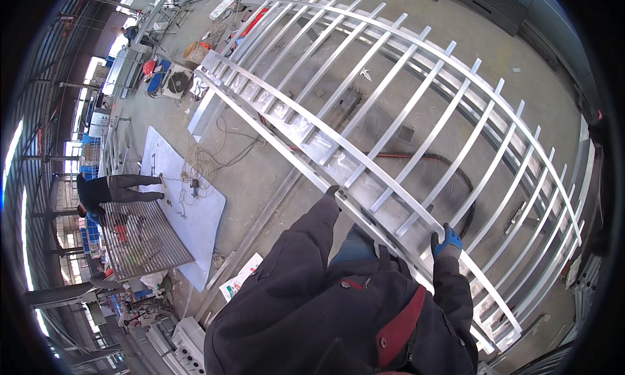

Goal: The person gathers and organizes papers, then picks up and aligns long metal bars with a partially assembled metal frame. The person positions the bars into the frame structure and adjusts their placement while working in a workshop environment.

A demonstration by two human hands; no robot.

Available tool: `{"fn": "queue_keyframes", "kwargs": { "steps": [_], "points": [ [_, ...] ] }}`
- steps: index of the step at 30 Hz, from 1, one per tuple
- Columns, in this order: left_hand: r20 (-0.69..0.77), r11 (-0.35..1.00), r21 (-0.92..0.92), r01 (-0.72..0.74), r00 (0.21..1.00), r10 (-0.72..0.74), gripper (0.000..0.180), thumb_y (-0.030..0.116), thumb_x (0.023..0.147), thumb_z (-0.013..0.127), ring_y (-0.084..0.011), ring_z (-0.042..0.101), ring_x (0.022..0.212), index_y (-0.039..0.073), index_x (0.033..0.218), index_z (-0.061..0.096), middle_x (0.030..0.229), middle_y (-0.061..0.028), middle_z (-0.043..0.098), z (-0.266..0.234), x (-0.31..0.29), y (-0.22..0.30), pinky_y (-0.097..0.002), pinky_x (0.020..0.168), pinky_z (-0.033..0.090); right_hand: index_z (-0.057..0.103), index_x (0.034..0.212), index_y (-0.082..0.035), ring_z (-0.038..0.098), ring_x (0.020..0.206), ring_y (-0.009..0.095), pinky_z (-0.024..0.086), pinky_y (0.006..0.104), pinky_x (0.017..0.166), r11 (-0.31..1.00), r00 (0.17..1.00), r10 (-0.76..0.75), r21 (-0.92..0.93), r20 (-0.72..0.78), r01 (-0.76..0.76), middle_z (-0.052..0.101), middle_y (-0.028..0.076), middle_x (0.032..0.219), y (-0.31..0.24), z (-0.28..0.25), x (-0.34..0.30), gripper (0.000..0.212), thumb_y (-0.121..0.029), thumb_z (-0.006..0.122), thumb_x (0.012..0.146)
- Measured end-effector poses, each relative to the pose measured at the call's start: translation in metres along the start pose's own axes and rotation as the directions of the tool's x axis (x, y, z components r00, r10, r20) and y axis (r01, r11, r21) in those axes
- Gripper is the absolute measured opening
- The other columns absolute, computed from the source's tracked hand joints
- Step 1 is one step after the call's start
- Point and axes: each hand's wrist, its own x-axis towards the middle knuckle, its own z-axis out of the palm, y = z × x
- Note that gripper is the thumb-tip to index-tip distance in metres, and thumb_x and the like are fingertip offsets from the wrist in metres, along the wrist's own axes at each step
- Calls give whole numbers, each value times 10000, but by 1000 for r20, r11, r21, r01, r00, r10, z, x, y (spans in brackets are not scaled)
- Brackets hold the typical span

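Note:
A long railing frame of silvery metal bars (390,134) stretches across in front of me, lying over a metal-topped bench (303,129). Its many square crossbars run from a straight near rail to a curved far rail. My right hand (448,242), in a blue and dark glove, is closed round the near rail, toward its right end. My left hand (333,191), dark-gloved, rests at the bench's near edge bar (277,142). Its fingers are too small and dark to make out.
At left, another person (111,191) bends over a slatted metal panel (140,241) beside a pale sheet (185,202) on the floor. Cables (218,155) lie near it. A red helmet (149,68) and a bucket (194,51) are at the far left.

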Motion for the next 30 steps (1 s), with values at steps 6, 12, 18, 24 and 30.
{"fn": "queue_keyframes", "kwargs": {
  "steps": [6,12,18,24,30],
  "points": [
    [11,999,-33,29,1000,-28,365,288,926,732,-304,680,906,72,1201,628,1017,-126,689,-4,7,14,-473,828,611,580,1347,-31,529,1303,379,368,513,1134,970,981,-193,-149,4,191,617,180,1341,-67,33,63,612,-375,698,854],
    [36,993,-81,83,996,-80,364,289,926,733,-302,679,903,74,1201,628,1017,-125,689,-4,17,29,-470,828,611,579,1354,-35,504,1347,379,338,514,1158,924,953,-62,-343,296,167,596,173,1390,-118,57,104,663,-448,689,847],
    [60,987,-111,118,992,-112,363,290,926,733,-300,679,900,76,1201,629,1018,-124,688,3,21,39,-467,828,611,577,1349,-69,533,1308,364,379,505,1103,890,898,-46,-390,438,236,639,163,1324,-139,60,120,653,-459,697,839],
    [78,984,-119,131,989,-123,362,291,926,734,-299,679,896,79,1201,629,1018,-122,687,9,26,42,-464,828,610,554,1393,-74,617,1214,350,447,470,1047,901,842,-3,-364,540,237,671,162,1283,-142,74,136,643,-433,669,872],
    [81,985,-116,127,990,-118,362,292,926,734,-297,678,893,81,1200,630,1018,-121,686,12,27,44,-461,829,610,538,1408,-59,636,1190,351,485,467,1012,930,854,18,-321,521,176,668,175,1295,-143,80,136,644,-406,672,882]
  ]
}}
